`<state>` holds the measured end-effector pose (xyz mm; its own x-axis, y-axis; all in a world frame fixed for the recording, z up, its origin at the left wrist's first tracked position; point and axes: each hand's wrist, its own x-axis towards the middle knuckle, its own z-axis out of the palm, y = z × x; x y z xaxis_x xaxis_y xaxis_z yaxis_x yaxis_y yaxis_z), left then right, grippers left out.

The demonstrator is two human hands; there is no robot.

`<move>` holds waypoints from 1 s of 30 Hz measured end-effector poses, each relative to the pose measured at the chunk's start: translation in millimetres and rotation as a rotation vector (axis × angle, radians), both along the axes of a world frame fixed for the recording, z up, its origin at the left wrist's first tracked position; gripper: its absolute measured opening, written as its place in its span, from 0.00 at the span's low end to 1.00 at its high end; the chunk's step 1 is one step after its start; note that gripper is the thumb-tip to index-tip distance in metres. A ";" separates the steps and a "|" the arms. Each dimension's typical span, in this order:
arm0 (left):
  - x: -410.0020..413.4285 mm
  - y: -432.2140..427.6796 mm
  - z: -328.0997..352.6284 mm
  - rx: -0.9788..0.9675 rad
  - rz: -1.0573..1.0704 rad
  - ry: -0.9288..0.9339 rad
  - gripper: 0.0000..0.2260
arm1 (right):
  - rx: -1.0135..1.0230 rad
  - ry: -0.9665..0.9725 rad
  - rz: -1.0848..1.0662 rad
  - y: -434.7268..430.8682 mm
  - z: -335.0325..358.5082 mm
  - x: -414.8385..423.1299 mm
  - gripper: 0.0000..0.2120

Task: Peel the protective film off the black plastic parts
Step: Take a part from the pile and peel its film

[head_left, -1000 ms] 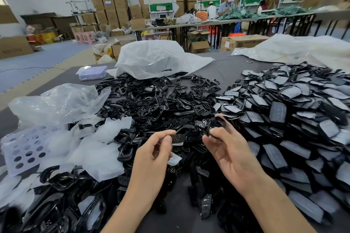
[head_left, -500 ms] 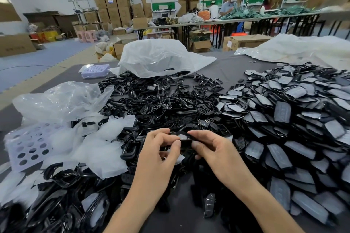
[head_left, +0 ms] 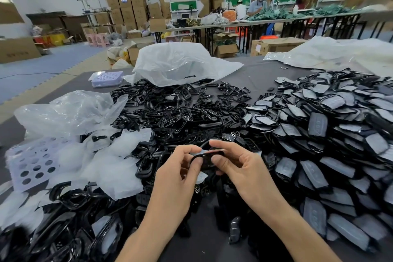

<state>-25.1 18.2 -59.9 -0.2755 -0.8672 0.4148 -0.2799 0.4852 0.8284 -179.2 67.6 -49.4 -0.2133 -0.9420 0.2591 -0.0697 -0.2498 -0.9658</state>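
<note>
Both hands hold one small black plastic part (head_left: pixel 205 158) above the table's front middle. My left hand (head_left: pixel 178 176) pinches its left end between thumb and fingers. My right hand (head_left: pixel 238 168) grips its right end, forefinger curled over the top. A scrap of clear film (head_left: pixel 201 177) shows under my left fingers. A heap of glossy black ring-shaped parts (head_left: pixel 174 112) fills the table's middle. At the right lies a big pile of flat black parts with grey film (head_left: pixel 323 130) on them.
Loose peeled film and clear bags (head_left: pixel 70 110) lie at the left over a purple perforated tray (head_left: pixel 32 161). A big white plastic bag (head_left: pixel 176 64) sits behind the ring heap. Another purple tray (head_left: pixel 106 78) stands at the back left. People work at a far table (head_left: pixel 255 21).
My right hand came in from the right, where it had lifted a part off the pile, and met my left hand. Both now grip the same part.
</note>
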 end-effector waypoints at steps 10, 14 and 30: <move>15.0 -6.2 -4.7 -0.452 0.028 -0.653 0.13 | 0.086 -0.070 -0.202 -8.6 -10.7 -9.2 0.14; 12.3 -4.1 -6.3 -0.460 0.063 -0.696 0.03 | 0.105 -0.105 -0.226 -9.5 -12.1 -9.1 0.12; 1.5 1.9 11.4 0.511 -0.038 0.299 0.13 | 0.124 -0.390 0.115 -8.1 -13.9 -1.5 0.13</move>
